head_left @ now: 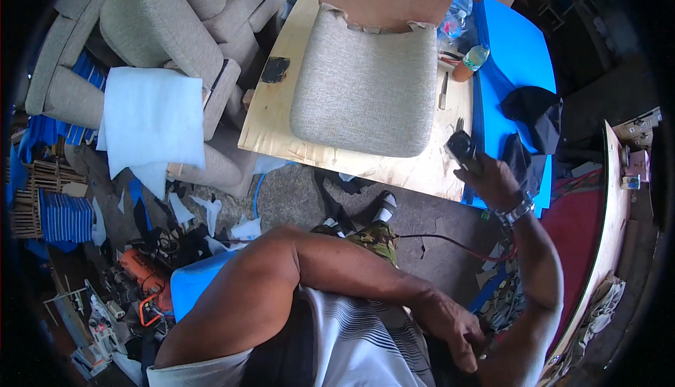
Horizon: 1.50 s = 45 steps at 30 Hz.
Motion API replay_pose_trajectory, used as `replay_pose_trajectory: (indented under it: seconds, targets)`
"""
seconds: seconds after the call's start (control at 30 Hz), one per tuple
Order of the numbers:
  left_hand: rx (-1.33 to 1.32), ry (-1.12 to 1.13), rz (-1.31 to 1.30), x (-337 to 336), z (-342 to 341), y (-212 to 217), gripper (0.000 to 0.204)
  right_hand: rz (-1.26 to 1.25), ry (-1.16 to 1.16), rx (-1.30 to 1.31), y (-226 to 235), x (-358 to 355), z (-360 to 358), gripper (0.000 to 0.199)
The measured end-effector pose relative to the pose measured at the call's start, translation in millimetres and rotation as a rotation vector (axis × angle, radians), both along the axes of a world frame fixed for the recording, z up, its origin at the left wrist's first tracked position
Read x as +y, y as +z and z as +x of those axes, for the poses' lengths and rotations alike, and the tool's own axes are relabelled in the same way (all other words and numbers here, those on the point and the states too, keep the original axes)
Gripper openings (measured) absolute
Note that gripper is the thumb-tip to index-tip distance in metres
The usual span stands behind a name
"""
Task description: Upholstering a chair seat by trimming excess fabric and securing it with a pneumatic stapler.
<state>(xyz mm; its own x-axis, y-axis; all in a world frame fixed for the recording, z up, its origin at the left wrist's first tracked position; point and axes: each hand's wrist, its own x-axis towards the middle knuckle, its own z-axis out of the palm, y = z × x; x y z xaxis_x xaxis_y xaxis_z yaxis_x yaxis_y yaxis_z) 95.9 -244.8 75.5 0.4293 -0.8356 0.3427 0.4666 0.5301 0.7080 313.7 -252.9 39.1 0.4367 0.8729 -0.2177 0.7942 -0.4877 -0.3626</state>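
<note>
My right hand (491, 180), with a metal watch at the wrist, is closed around a dark handheld tool with a blunt black end (461, 145). The tool is above the right edge of a plywood worktop (274, 127); its exact kind is unclear. On the worktop lies a seat cushion (365, 88) covered in grey woven fabric, with ragged fabric along its far edge. My left arm crosses my body. My left hand (450, 327) is low by my right forearm, its fingers curled and partly hidden, so what they hold cannot be made out.
A screwdriver (444, 91) and an orange-filled bottle (470, 64) are right of the cushion. Blue sheets (517, 49) with black cloth (536, 114) lie beyond. Grey sofa pieces (151, 24) stand left, white padding (151, 119) draped over one. An orange machine (144, 278), scraps and a hose (457, 239) occupy the floor.
</note>
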Motion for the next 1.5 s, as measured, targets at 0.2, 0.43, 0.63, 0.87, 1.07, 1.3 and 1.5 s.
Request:
replay_pose_trajectory:
  seconds: [0.2, 0.43, 0.63, 0.87, 1.07, 1.3, 1.5]
  targets:
    - [-0.185, 0.86, 0.488, 101.5, -8.5, -74.6, 0.028, -0.054, -0.219, 0.174, -93.1, -64.3, -41.8, 0.036]
    - [-0.051, 1.458, 1.674, 260.3, -46.8, -151.3, 0.052, -0.329, -0.798, 0.565, -196.8, -124.9, -86.4, 0.04]
    - [0.449, 1.803, 2.048, 406.4, 19.2, -219.2, 0.077, -0.2, -0.891, 0.651, -273.0, -94.9, 56.1, 0.038]
    - [0.645, 1.486, 2.451, 513.7, 103.9, -356.9, 0.111, 0.025, -0.789, 0.98, -286.4, 17.1, 212.4, 0.047]
    - [1.113, 1.539, 1.71, 517.8, 117.3, -375.1, 0.074, 0.094, -0.834, 1.099, -291.7, 14.5, 244.0, 0.03]
    - [1.039, 1.61, 1.937, 410.3, 85.0, -387.5, 0.072, 0.213, -0.932, 0.985, -239.7, 42.9, 217.1, 0.039]
    - [0.646, 0.937, 2.104, 387.1, 77.7, -320.1, 0.06, 0.214, -0.869, 1.064, -136.8, 75.6, 129.3, 0.035]
